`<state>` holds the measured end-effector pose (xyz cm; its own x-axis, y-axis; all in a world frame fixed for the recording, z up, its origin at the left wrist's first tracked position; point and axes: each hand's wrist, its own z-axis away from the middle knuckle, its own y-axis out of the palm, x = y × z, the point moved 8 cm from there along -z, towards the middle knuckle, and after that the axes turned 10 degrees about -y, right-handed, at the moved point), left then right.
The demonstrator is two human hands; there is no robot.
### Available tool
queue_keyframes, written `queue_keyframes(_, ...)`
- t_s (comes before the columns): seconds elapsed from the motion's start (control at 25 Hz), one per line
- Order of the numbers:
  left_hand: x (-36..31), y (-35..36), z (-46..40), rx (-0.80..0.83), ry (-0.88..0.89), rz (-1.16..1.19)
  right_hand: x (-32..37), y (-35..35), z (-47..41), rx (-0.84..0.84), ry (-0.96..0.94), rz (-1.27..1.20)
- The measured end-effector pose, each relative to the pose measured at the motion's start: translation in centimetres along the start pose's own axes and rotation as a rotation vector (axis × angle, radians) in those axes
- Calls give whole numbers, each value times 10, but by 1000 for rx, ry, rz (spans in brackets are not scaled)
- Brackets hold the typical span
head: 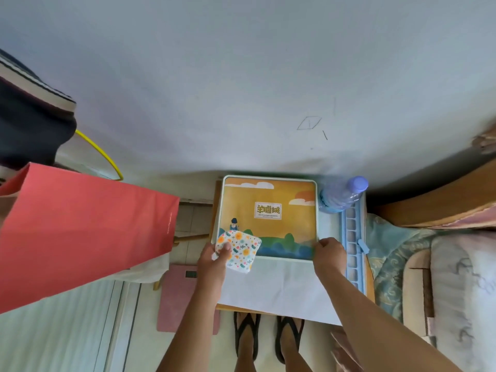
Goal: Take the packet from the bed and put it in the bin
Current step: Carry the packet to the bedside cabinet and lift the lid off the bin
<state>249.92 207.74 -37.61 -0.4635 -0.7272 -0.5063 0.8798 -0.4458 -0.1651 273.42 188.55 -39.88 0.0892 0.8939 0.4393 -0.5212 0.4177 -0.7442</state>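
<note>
A small white packet with an orange and yellow flower print (243, 251) is held in my left hand (214, 260), thumb on top, just above a low table. Under it lies a large flat orange packet with a landscape picture and a white label (268, 210). My right hand (328, 253) pinches that large packet's near right corner. The bed (453, 277), with patterned covers, runs along the right edge. I cannot make out a bin for certain.
A white sheet (273, 288) covers the table. On its right side stand a clear bottle with a purple cap (342, 196) and a blue ice tray (353, 248). A big red paper bag (80, 229) hangs left; a yellow-rimmed clear object (107, 157) behind it. A pink scale (174, 299) and my sandalled feet are below.
</note>
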Motion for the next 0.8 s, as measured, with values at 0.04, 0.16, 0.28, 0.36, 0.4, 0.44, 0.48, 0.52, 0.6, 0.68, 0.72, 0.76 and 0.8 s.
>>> queue_keyframes(0.04,-1,6,-7,7,1,14,-1,1,-1,-16,-9,14)
queue_keyframes(0.16,4,15,-18,-19,-7,65,4,2,1,-46,-59,108)
queue_keyframes(0.28,11,13,-20,-28,32,54,10,4,5,-44,-74,219)
queue_keyframes(0.36,14,11,-19,-30,46,69,12,4,6,-50,-48,219)
queue_keyframes(0.4,18,8,-16,-52,44,81,11,4,6,-50,-30,203)
queue_keyframes(0.44,25,4,-14,-89,34,91,10,4,6,-50,-15,185)
queue_keyframes(0.48,37,0,-10,-132,5,92,10,3,6,-48,-9,169)
queue_keyframes(0.52,54,-4,-7,-170,-44,77,9,3,6,-43,-6,161)
queue_keyframes(0.6,88,-6,-3,-185,-163,13,9,2,5,-39,-11,158)
queue_keyframes(0.68,112,-6,-7,-156,-266,-41,11,3,5,-40,-24,168)
queue_keyframes(0.72,117,-6,-10,-152,-297,-50,12,3,6,-44,-32,182)
queue_keyframes(0.76,119,-8,-15,-158,-312,-65,13,2,7,-55,-41,196)
queue_keyframes(0.8,118,-10,-18,-177,-309,-111,14,2,9,-70,-50,201)
